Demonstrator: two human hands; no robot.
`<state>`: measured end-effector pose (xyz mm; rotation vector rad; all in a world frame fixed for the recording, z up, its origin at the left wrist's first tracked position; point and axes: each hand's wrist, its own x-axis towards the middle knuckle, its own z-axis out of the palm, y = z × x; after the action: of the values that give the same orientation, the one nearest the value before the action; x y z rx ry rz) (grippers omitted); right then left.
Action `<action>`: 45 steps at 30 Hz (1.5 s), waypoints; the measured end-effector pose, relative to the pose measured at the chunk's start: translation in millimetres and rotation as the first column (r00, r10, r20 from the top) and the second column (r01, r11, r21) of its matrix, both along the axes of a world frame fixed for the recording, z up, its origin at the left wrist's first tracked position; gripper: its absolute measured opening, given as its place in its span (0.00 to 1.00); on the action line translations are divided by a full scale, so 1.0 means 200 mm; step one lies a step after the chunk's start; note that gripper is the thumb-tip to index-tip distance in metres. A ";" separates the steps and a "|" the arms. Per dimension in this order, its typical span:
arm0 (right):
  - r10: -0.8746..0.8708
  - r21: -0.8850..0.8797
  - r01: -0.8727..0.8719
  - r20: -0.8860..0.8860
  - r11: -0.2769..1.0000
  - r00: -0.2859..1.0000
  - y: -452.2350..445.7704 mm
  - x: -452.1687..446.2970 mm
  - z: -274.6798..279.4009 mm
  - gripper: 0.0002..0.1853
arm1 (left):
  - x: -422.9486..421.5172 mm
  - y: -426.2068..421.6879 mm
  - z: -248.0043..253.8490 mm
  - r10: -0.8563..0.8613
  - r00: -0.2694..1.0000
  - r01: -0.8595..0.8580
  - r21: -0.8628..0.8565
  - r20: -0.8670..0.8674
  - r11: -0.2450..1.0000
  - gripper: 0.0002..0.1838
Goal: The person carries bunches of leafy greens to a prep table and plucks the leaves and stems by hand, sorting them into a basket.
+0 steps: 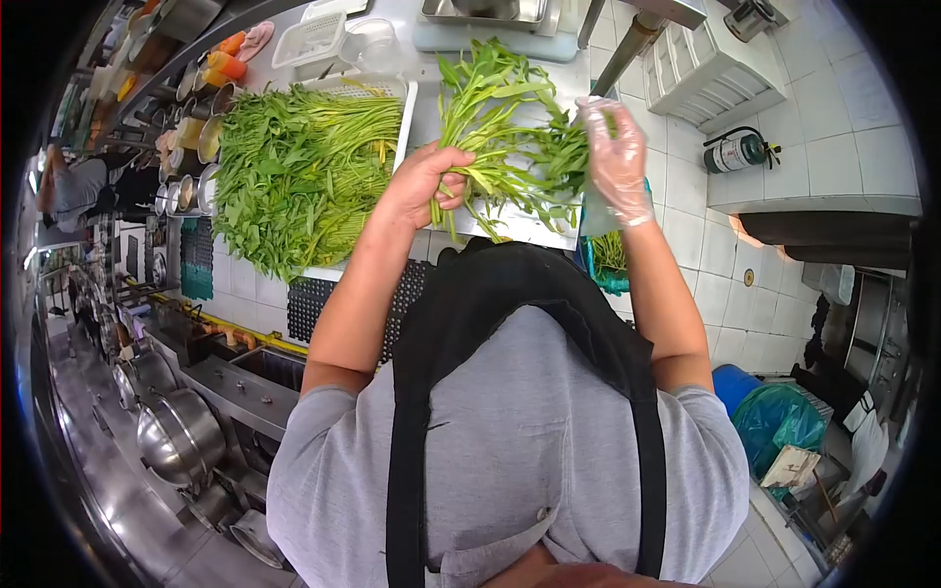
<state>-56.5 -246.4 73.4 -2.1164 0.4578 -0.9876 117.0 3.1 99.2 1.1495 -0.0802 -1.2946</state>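
Observation:
My bare left hand [428, 183] is closed around the stems of a bunch of water spinach [495, 122], whose leafy tops spread away over the metal table [426, 118]. My right hand [618, 165] wears a clear plastic glove and is at the bunch's right side. Its fingers curl at the dark leaves there, and some green shows between them. To the left, a big heap of water spinach [304, 171] lies in a white tray [408, 127], stems pointing right.
Below my right hand a green-lined container [616, 287] holds cut stems. White baskets [309, 41] and a metal pan [529, 12] stand at the back. A fire extinguisher [737, 152] is at the right. Steel pots [181, 436] sit at the lower left.

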 end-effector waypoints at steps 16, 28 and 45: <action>0.528 0.144 -0.530 -0.481 0.835 0.700 0.07 0.06 0.18 0.19 | 0.02 -0.03 0.04 -0.150 0.960 0.132 0.091 0.235 0.987 0.12; 0.768 0.492 -0.601 -0.274 0.630 0.580 0.10 0.05 -0.03 0.19 | 0.03 -0.02 -0.02 -0.199 0.891 0.151 0.149 0.408 0.977 0.13; 0.138 0.730 -0.110 0.022 0.675 0.990 -0.14 -0.23 0.07 0.08 | 0.12 -0.01 -0.09 0.069 0.948 -0.125 0.164 0.312 0.979 0.11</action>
<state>-101.7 -273.6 86.6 -1.4004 0.5974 -0.5409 141.9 1.4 82.2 1.4874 -0.1327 -1.0441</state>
